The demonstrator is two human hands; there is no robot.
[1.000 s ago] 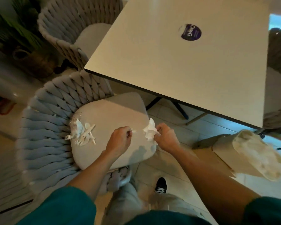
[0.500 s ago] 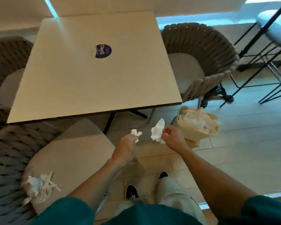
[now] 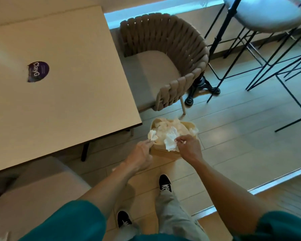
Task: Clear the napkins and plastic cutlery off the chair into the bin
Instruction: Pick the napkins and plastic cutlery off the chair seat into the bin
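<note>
While both hands reach over the bin (image 3: pixel 165 152), each pinches one crumpled white napkin: the left hand (image 3: pixel 140 154) holds the smaller napkin (image 3: pixel 152 135) at its fingertips, over the bin's left rim, and the right hand (image 3: pixel 189 147) holds the larger napkin (image 3: pixel 171 141), which hangs below its curled fingers over the bin's opening. No cutlery can be made out in either grip. Directly beneath the two grips, the bin stands on the tiled floor (image 3: pixel 233 136) and is filled to its rim with pale crumpled paper or liner. Left of the left grip lies the corner of one square table (image 3: pixel 68 101), bearing one round purple sticker (image 3: pixel 38 71). Beyond the grips, past the bin, stands one woven chair (image 3: pixel 172 54); to its right are black wire stool frames (image 3: pixel 276 63) and one padded stool seat (image 3: pixel 268 13). Nearer than the grips are two dark shoes (image 3: pixel 165 183) and, at lower left, part of a cushioned seat (image 3: pixel 33 197). Nothing stands between the napkins and the bin.
</note>
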